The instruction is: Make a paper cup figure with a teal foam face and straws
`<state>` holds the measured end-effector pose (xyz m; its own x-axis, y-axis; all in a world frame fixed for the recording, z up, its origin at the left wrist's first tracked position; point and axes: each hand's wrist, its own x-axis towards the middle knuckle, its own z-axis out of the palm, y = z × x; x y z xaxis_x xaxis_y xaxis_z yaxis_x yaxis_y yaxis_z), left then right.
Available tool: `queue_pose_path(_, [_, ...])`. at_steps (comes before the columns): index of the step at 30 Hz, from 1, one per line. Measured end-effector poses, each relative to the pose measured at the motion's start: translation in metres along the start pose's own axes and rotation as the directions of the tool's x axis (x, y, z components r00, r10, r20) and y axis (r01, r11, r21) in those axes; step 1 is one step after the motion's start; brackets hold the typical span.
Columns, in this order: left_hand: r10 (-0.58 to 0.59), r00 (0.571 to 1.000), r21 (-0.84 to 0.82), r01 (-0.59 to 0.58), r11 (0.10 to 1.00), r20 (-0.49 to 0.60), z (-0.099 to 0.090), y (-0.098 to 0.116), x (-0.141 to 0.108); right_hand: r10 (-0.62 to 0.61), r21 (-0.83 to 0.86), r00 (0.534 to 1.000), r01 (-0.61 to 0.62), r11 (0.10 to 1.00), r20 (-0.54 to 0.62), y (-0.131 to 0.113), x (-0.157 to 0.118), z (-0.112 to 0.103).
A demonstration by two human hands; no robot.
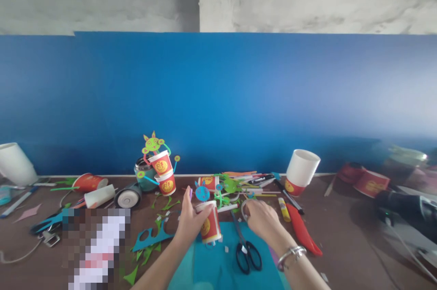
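Note:
My left hand (191, 217) is closed around a red and white paper cup (210, 224) with a yellow emblem, tilted slightly. A blue paper animal face (202, 193) shows just above its rim. To the right of the cup, my right hand (261, 217) has its fingers curled on a pale ring (243, 210) that looks like a roll of tape; my fingers partly hide it. A white pen-like stick (228, 208) lies between the cup and that hand. Black-handled scissors (248, 256) rest below on blue paper (218, 265), apart from both hands.
A stacked-cup figure (163, 169) with a green face stands back left beside a dark flask (146, 174). White cups (302, 169) stack at right, near a glue stick (284, 209) and red pouch (303, 231). Green scraps (146, 256), pens and a blue wall (218, 103) surround the work.

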<state>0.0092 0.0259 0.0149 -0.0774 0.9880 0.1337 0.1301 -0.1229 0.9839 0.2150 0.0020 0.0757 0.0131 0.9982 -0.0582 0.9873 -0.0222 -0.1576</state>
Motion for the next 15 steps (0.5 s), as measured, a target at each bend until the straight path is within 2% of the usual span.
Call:
queue_pose_path(5, [0.130, 0.988, 0.267, -0.105, 0.958, -0.080, -0.004, -0.002, 0.001, 0.016, -0.028, 1.000, -0.016, 0.999, -0.008, 0.010, 0.004, 0.006])
queue_pose_path(7, [0.245, 0.961, 0.401, -0.175, 0.899, -0.131, -0.006, 0.001, 0.000, -0.004, -0.013, 1.000, 0.004, 1.000, -0.019, 0.009, 0.005, 0.006])
queue_pose_path(9, [0.402, 0.907, 0.510, -0.287, 0.811, -0.129, -0.007, 0.008, -0.003, -0.043, 0.010, 0.998, 0.043, 0.999, -0.039, 0.005, 0.006, 0.003])
queue_pose_path(12, [0.590, 0.807, 0.552, -0.506, 0.663, 0.031, -0.005, 0.020, -0.013, -0.158, 0.162, 0.981, 0.174, 0.971, -0.109, -0.005, 0.003, -0.003])
queue_pose_path(13, [0.622, 0.776, 0.535, -0.573, 0.621, 0.109, -0.004, 0.024, -0.017, -0.208, 0.244, 0.967, 0.238, 0.940, -0.145, -0.009, 0.000, -0.005])
queue_pose_path(15, [0.625, 0.745, 0.487, -0.646, 0.588, 0.234, -0.001, 0.031, -0.025, -0.300, 0.395, 0.928, 0.367, 0.842, -0.222, -0.017, -0.006, -0.008])
